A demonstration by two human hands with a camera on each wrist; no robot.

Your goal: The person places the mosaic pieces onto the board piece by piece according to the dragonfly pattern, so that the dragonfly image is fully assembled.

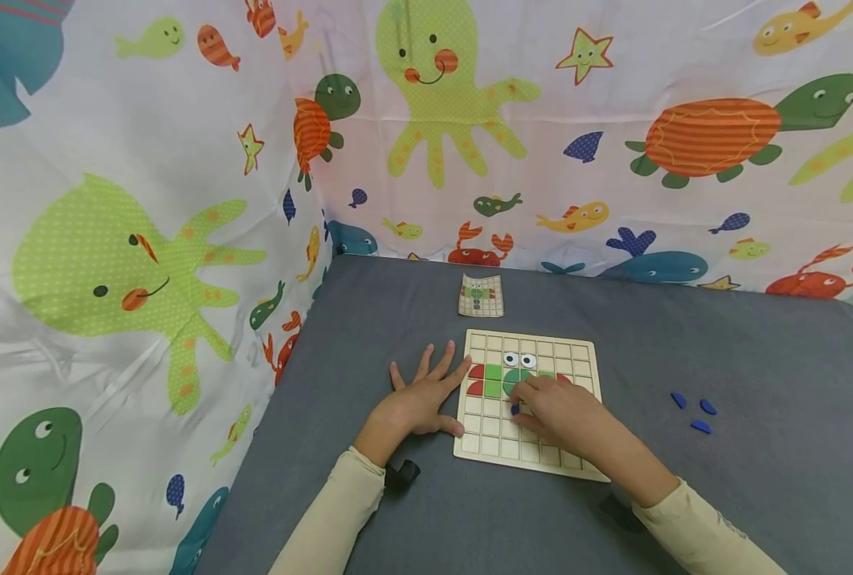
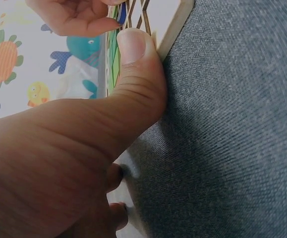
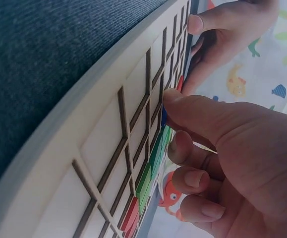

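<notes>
A wooden grid board [image 1: 484, 443] lies on the grey surface. Its cells hold two eye tiles [image 1: 510, 359], red quarter-round pieces [image 1: 475, 388], green squares [image 1: 493, 389] and a darker green round shape [image 1: 511, 378], partly hidden by my right hand [image 1: 559, 411]. Between thumb and index finger, that hand pinches a small blue piece [image 1: 516, 409] over the cells just below the green round. My left hand [image 1: 419, 407] spreads its fingers at the board's left edge, its thumb [image 2: 138, 64] right at the rim in the left wrist view.
Three blue half-round pieces [image 1: 701, 426] lie to the right of the board. Behind it is a small picture card [image 1: 497, 310] with a similar pattern. A printed sea-animal cloth [image 1: 541, 184] hangs along the back and left sides.
</notes>
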